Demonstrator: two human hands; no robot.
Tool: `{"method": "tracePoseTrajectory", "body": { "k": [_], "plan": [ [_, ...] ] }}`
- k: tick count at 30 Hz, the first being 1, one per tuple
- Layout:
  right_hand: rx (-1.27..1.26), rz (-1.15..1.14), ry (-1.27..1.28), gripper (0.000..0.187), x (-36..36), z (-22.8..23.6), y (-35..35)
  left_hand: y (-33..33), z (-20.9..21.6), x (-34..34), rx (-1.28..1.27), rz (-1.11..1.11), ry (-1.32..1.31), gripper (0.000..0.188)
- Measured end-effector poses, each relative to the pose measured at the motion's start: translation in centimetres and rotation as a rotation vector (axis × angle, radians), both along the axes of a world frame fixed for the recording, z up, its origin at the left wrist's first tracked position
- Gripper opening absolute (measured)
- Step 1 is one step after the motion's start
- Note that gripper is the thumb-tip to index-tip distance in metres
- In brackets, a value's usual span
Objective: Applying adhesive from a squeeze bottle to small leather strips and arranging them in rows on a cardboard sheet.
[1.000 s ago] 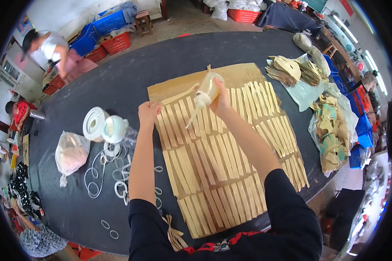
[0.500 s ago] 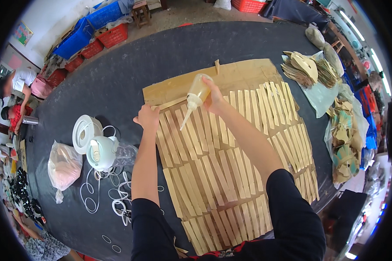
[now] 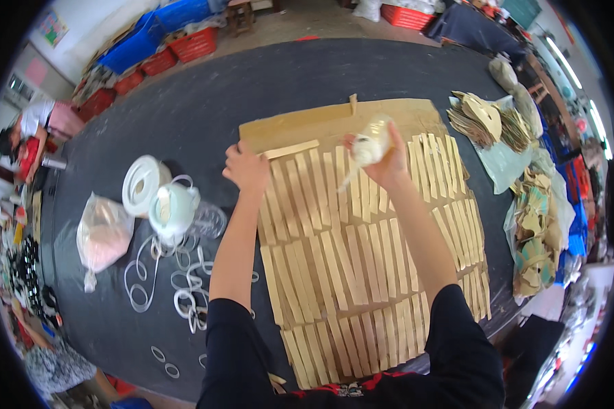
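Observation:
My right hand (image 3: 392, 162) is wrapped round a translucent squeeze bottle (image 3: 376, 136), blurred by motion. The bottle is tilted, its long thin nozzle (image 3: 346, 178) pointing down and left above rows of pale tan strips (image 3: 358, 262). These strips lie side by side on a large sheet of brown cardboard (image 3: 402, 110). At the sheet's upper left edge, my left hand (image 3: 247, 169) is closed at the left end of one strip (image 3: 292, 149), which lies crosswise above the top row. The fingertips there are partly hidden.
Left of the cardboard stand a white and pale green device (image 3: 172, 213), a round white lid-like piece (image 3: 145, 185), coiled white tubing (image 3: 140, 286) and a tied plastic bag (image 3: 105, 235). Stacked tan cut pieces (image 3: 479, 119) lie at right on the dark table (image 3: 205, 109). Other people (image 3: 37, 129) are at far left.
My right hand and the bottle have moved to the right, away from my left hand, uncovering more of the crosswise strip. The whole view has shifted a little; my left hand keeps its place at the cardboard's edge.

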State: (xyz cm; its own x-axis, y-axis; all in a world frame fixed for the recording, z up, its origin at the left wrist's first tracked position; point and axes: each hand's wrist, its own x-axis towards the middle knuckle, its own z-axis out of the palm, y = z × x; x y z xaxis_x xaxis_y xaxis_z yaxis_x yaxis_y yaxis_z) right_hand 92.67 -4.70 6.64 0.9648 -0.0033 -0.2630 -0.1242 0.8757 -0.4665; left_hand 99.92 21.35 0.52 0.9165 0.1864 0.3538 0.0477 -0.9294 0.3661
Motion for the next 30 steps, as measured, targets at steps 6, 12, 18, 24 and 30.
{"method": "tracePoseTrajectory", "body": {
  "k": [6,12,18,24,30],
  "plan": [
    [-0.048,0.1,-0.002,0.073,-12.0,5.9,2.0,1.3,0.4,-0.1,-0.313,-0.333,0.002,0.022],
    [-0.165,0.206,0.072,0.075,-18.3,8.3,3.2,3.9,-2.8,0.9,-0.361,-0.417,0.195,0.024],
    [-0.116,0.156,0.139,0.071,-22.9,6.8,0.6,2.6,-1.2,-1.4,-0.076,-0.388,0.416,0.028],
    [-0.111,0.097,0.22,0.07,-23.7,5.3,-0.3,2.8,-1.0,-0.9,0.025,-0.386,0.355,0.015],
    [-0.074,0.07,0.243,0.069,-23.0,4.2,-1.0,3.3,-1.1,2.6,-0.332,-0.422,0.259,0.019]
  ]
}}
